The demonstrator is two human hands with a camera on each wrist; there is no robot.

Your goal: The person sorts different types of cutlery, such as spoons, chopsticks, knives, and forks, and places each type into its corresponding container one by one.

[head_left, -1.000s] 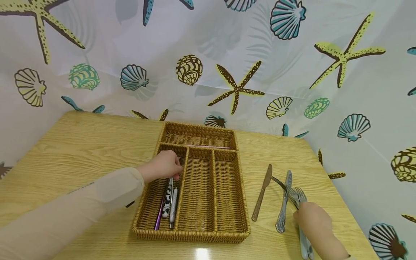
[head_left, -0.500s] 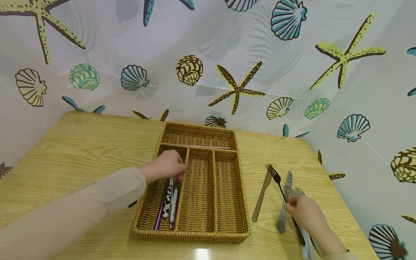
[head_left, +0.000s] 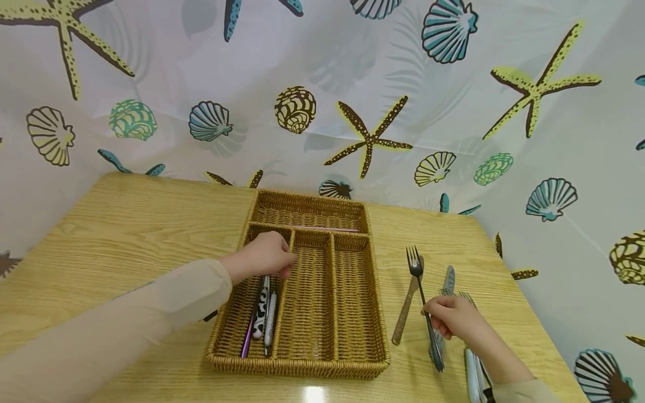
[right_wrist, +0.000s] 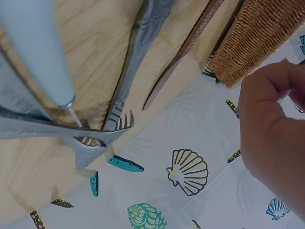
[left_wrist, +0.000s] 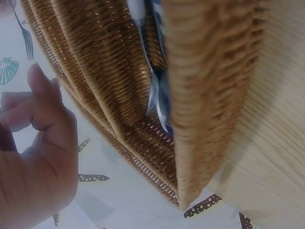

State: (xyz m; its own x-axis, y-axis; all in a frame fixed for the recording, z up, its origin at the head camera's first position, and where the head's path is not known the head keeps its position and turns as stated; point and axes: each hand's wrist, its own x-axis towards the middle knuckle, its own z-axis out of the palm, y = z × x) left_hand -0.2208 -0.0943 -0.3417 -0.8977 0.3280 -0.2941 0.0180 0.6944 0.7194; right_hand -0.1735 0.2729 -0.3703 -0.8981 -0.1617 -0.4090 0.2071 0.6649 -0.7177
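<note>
My right hand (head_left: 450,319) pinches a dark fork (head_left: 416,268) by its handle, tines pointing away, right of the wicker cutlery tray (head_left: 297,366). My left hand (head_left: 267,254) hovers over the tray's left compartment, its fingers loosely curled and holding nothing. In that compartment lie spoons (left_wrist: 153,93), one with a cow-patterned handle (head_left: 260,316), one with a white handle (head_left: 270,322); a purple handle (head_left: 247,336) lies beside them. Under the dark fork is a brown-handled knife (head_left: 401,319). An ornate silver knife (head_left: 450,277) lies partly behind my right hand.
More forks (right_wrist: 62,133) and a pale blue handle (right_wrist: 40,52) lie by my right wrist. A thin pink piece (head_left: 327,229) shows in the tray's back compartment. A shell-patterned cloth (head_left: 302,73) stands behind the wooden table (head_left: 161,224).
My right hand has lifted the dark fork from the pile and moved it left and away from me, over the brown-handled knife. My left hand has shifted slightly right above the tray.
</note>
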